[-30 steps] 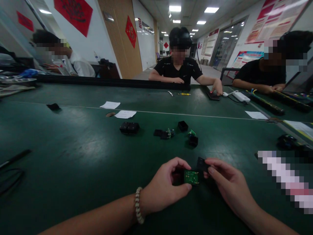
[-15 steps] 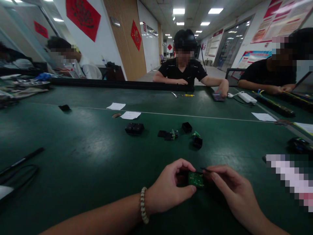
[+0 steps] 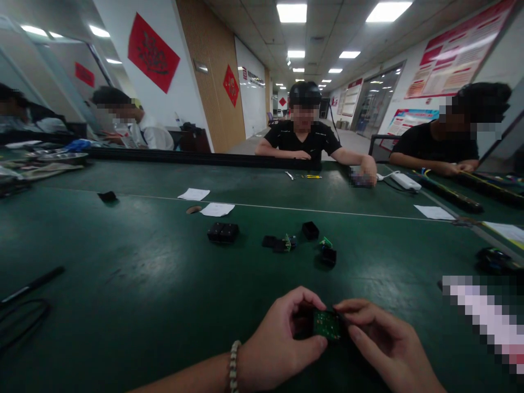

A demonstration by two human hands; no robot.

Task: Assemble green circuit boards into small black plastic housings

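My left hand (image 3: 286,330), a beaded bracelet at its wrist, grips a small green circuit board (image 3: 326,324) between thumb and fingers. The board faces up, tilted slightly, and its far edge looks dark. At the board's right edge is my right hand (image 3: 380,333), fingers curled and closed round something dark and thin that is mostly hidden. Beyond my hands lie a black open box (image 3: 310,231), another small black housing (image 3: 328,256) with a green board beside it, and dark parts with an upright board (image 3: 284,243). A pair of black blocks (image 3: 223,232) sits further left.
Paper sheets (image 3: 218,209) lie near the seam of the green table (image 3: 155,305). A wrench (image 3: 290,176), a yellow tool (image 3: 313,177) and a white power strip (image 3: 405,181) are farther back. A black cable (image 3: 28,322) is at left. Other people sit around the table.
The view has tilted up, so the table things sit lower in the picture. My right fingers have closed in on the board's upper right edge; the thin dark piece there shows less.
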